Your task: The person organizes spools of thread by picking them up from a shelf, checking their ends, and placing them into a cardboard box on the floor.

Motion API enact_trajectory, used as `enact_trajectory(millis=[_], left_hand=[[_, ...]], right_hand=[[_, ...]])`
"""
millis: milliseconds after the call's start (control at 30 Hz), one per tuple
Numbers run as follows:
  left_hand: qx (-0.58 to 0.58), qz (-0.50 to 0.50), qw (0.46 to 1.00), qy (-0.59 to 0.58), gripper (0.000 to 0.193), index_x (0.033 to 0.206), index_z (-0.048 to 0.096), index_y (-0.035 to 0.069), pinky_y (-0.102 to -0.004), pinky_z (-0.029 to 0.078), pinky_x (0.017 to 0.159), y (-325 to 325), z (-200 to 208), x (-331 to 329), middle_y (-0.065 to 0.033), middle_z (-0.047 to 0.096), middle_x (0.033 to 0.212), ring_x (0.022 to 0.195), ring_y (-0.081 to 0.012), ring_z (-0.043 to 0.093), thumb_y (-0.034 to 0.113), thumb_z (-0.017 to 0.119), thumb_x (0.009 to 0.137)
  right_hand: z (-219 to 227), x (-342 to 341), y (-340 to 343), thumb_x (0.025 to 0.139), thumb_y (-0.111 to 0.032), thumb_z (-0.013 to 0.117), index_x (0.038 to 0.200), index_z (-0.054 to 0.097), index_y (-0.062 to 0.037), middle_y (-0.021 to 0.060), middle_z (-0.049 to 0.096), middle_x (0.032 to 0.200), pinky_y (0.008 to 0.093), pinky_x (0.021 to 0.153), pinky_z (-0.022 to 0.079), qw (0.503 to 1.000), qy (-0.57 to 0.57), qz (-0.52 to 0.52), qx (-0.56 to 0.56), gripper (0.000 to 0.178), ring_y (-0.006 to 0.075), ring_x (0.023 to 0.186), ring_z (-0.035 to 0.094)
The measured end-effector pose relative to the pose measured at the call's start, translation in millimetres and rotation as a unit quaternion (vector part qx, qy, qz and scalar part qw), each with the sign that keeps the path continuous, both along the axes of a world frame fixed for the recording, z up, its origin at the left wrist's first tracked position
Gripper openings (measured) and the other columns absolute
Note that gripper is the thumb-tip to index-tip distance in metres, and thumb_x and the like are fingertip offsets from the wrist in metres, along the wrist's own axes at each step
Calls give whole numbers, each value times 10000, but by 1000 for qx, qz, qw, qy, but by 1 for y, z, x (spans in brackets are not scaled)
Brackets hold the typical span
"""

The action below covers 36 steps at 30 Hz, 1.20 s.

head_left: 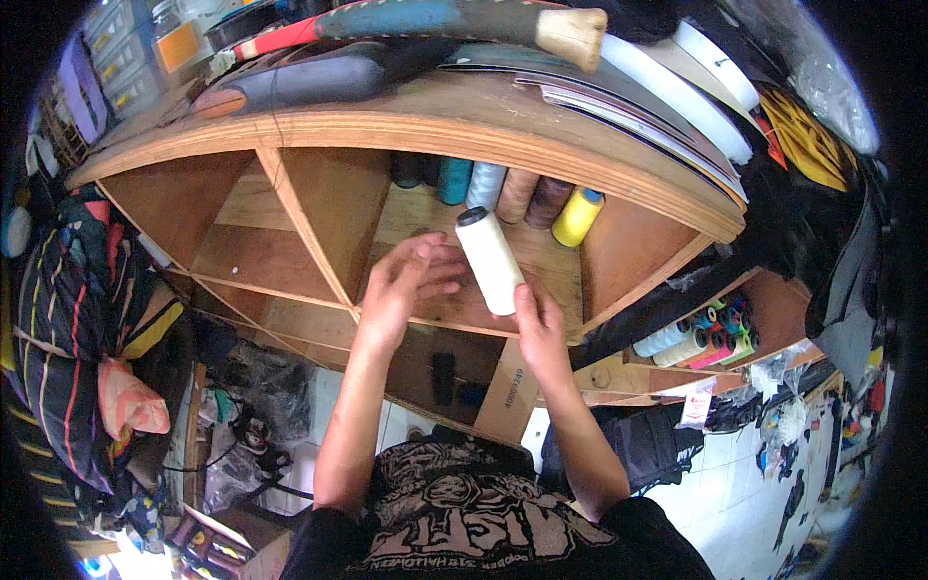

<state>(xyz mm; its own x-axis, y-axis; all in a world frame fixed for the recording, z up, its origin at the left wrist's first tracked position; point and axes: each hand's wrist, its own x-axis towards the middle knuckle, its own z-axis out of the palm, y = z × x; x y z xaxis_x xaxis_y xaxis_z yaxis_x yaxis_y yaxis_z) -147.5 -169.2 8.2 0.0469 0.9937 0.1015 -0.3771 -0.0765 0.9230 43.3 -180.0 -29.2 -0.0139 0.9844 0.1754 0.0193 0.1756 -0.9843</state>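
Observation:
A large spool of cream thread (493, 266) with a dark top end is tilted in front of a wooden shelf compartment. My right hand (539, 324) is closed round its lower end. Just left of the spool is my left hand (406, 280), fingers apart and holding nothing. Behind, on the compartment floor, several thread spools stand in a row: a teal spool (453, 181), a light blue spool (486, 186), a tan spool (517, 195), a brown spool (549, 202) and a yellow spool (578, 217). Darker spools at the row's left end are partly hidden under the shelf top.
A wooden divider (307, 232) separates this compartment from the left one. On the shelf top lie a long wooden-ended tool (570, 37) and stacked sheets (619, 116). More coloured spools (696, 340) sit in a lower shelf at right. Striped fabric (72, 329) hangs at left.

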Motion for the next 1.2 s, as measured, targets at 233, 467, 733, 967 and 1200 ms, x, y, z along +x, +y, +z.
enact_trajectory(millis=[233, 467, 733, 967, 1200], left_hand=[[35, -40, 996, -69, 463, 1264, 460, -45, -318, 528, 784, -17, 4, 1, -133, 617, 1052, 952, -203, 619, 203, 609, 902], [27, -66, 994, -78, 421, 1198, 508, -23, -244, 484, 662, -16, 3, 3, -79, 615, 975, 825, -125, 595, 172, 662, 857], [36, 74, 995, -60, 477, 1128, 469, -34, -230, 490, 604, -24, 12, 11, -78, 603, 920, 775, -124, 603, 203, 729, 806], [39, 124, 990, -56, 478, 1101, 442, -31, -232, 492, 579, -34, 15, 7, -81, 591, 906, 744, -123, 596, 190, 740, 800], [22, 146, 987, -66, 459, 1108, 443, -27, -245, 481, 642, -43, 12, 16, -66, 584, 909, 787, -111, 578, 196, 723, 821]], right_hand=[[26, -8, -13, 990, -488, 295, 1145, 553, 9, 141, 650, 939, 295, 639, 480, 948, 218, 161, -164, 581, 178, 750, 626], [23, -4, -19, 982, -530, 229, 1200, 518, 2, 152, 650, 917, 277, 601, 491, 845, 351, 306, -263, 643, 184, 714, 630], [22, -14, -31, 957, -389, 486, 1180, 564, 19, 155, 607, 1095, 331, 857, 466, 991, 129, 15, -27, 471, 235, 967, 606], [41, -28, -34, 759, -49, 742, 1051, 643, 3, 139, 630, 1035, 317, 811, 491, 954, -134, -12, 268, 313, 219, 934, 618], [41, -37, -35, 886, -64, 630, 922, 639, 33, 44, 648, 877, 218, 682, 474, 995, 66, -16, 75, 104, 86, 838, 582]])
